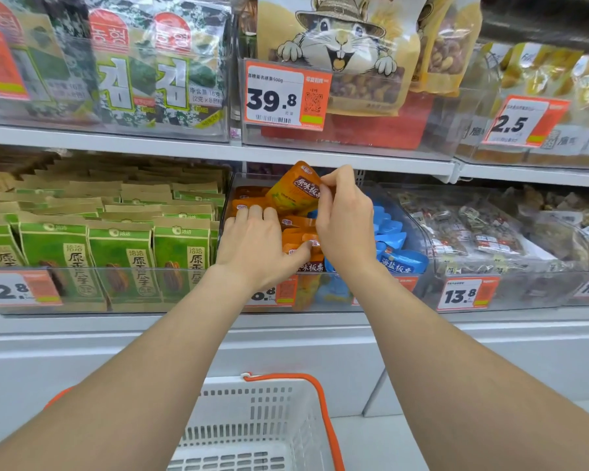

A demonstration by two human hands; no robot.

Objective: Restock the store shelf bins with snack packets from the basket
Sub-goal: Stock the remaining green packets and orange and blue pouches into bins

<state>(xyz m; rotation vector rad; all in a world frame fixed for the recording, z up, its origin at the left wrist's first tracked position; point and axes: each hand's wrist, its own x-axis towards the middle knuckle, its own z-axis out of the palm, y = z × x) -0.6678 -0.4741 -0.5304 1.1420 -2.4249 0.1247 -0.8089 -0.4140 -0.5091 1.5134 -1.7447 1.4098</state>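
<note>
White store shelves [184, 151] carry clear bins with orange price tags [285, 96]. In the middle bin [418, 232] orange packets [295, 237] lie beside blue packets [392, 232]; green packets [119, 253] fill the bin to the left. The right hand [346, 219] pinches one orange packet [293, 190], tilted, just above that pile under the upper shelf. The left hand [255, 243] rests flat on the pile, fingers fairly straight. Below, a white basket [252, 423] with an orange handle stands before the white base panel [286, 345].
</note>
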